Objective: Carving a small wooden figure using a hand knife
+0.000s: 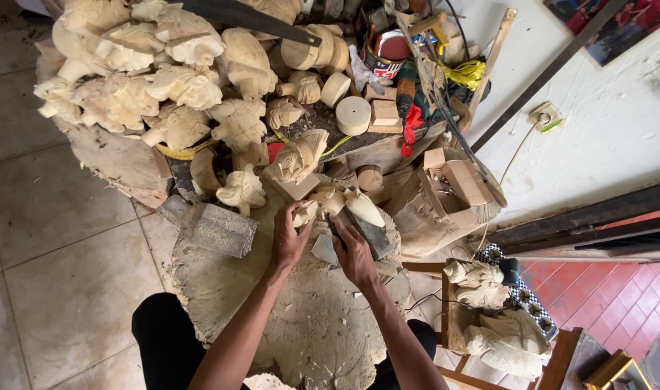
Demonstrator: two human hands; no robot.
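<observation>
My left hand (289,238) grips a small pale wooden carving (306,211) on top of a big rough tree-stump block (308,318). My right hand (353,254) is closed around a dark flat blade-like tool (373,235), its edge set against the carving. A pale wood chip (324,249) lies between the two hands. Another pointed pale carving (362,206) rests just beyond the right hand. My legs in black trousers (160,339) frame the stump.
A heap of unfinished pale wood carvings (149,79) fills the upper left. Round wood blanks (353,114), a paint can (387,54), and tools crowd the back. A grey stone block (221,230) lies left of the stump. More carvings (499,336) sit on a small stand at right.
</observation>
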